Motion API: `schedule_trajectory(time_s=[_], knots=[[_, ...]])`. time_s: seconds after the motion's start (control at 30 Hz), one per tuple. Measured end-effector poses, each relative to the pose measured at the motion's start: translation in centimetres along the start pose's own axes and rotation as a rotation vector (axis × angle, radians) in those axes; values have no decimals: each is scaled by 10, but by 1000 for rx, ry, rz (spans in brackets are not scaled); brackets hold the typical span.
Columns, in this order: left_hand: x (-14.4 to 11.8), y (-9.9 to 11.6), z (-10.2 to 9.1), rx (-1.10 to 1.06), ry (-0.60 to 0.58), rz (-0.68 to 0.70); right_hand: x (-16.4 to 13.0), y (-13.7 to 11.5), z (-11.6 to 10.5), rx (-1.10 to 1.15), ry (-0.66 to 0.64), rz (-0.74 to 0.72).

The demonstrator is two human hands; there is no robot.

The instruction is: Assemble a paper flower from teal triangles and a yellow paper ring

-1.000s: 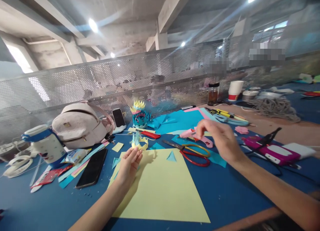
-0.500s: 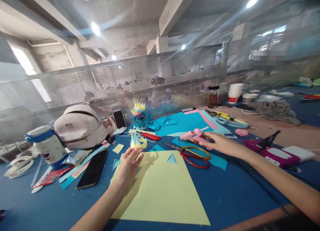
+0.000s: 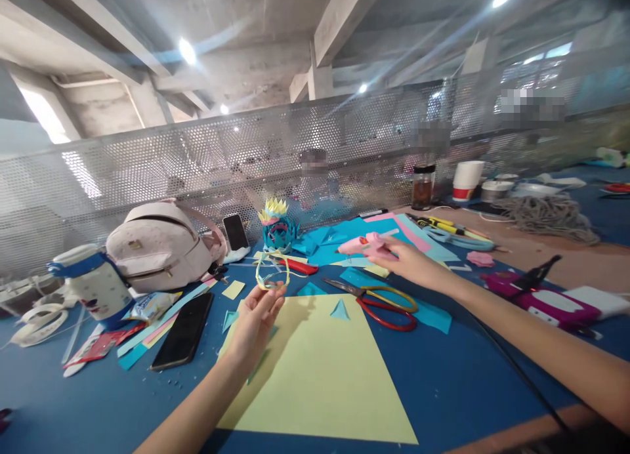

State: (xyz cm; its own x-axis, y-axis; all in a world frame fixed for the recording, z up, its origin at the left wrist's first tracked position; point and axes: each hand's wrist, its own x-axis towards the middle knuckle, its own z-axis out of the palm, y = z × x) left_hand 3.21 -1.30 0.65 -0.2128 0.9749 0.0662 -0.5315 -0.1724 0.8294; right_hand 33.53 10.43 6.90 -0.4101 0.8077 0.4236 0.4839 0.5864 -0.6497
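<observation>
Pinched in my left hand [image 3: 258,313] is a small paper ring [image 3: 272,272] in pale yellow and light blue, tilted so its round opening shows. My right hand [image 3: 411,262] is closed round the handle of a pink hot glue gun [image 3: 367,244], its nozzle pointing left toward the ring but apart from it. A yellow paper sheet [image 3: 315,369] lies under my left hand, with a light blue folded paper triangle [image 3: 339,309] on it. Scissors [image 3: 388,303] with red and yellow handles lie between my hands. Behind the ring stands a blue, pink and yellow paper piece [image 3: 278,227].
A red utility knife [image 3: 298,266] and blue paper sheets [image 3: 339,234] lie behind. To the left are a black phone [image 3: 182,329], a bottle [image 3: 96,287] and a pale backpack [image 3: 155,247]. At right sits a purple device [image 3: 536,300]; a black cable [image 3: 516,369] runs beneath my right arm.
My right hand has lifted the glue gun off the table and moved it slightly left and up. My left hand has turned the paper ring so its opening faces me.
</observation>
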Motion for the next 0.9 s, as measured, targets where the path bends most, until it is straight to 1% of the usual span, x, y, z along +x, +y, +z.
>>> schedule_trajectory(time_s=[0.03,0.1,0.17,0.2,0.3,0.4,0.47,0.57,0.63,0.73,0.9], knots=[[0,0,0,9,6,6,1,-10,2,35,-35,-34],[2,-1,-1,53,14,32,2,-24,10,114,-88,-26],[3,0,-3,166,-8,90,0,-32,23,211,-135,-14],[4,1,-4,247,-30,133,-3,-33,31,264,-158,-31],[8,4,-8,493,-98,288,-13,-28,52,385,-166,-42],[10,7,-11,588,-131,401,-24,-18,64,442,-193,-28],[11,8,-13,621,-157,434,-28,-14,66,505,-237,-1],[11,8,-13,671,-168,435,-32,-14,68,599,-289,59],[10,7,-12,680,-163,420,-34,-15,70,604,-311,78],[8,5,-9,649,-169,396,-38,-15,72,536,-335,81],[4,2,-5,649,-179,398,-43,-14,73,273,-335,2]])
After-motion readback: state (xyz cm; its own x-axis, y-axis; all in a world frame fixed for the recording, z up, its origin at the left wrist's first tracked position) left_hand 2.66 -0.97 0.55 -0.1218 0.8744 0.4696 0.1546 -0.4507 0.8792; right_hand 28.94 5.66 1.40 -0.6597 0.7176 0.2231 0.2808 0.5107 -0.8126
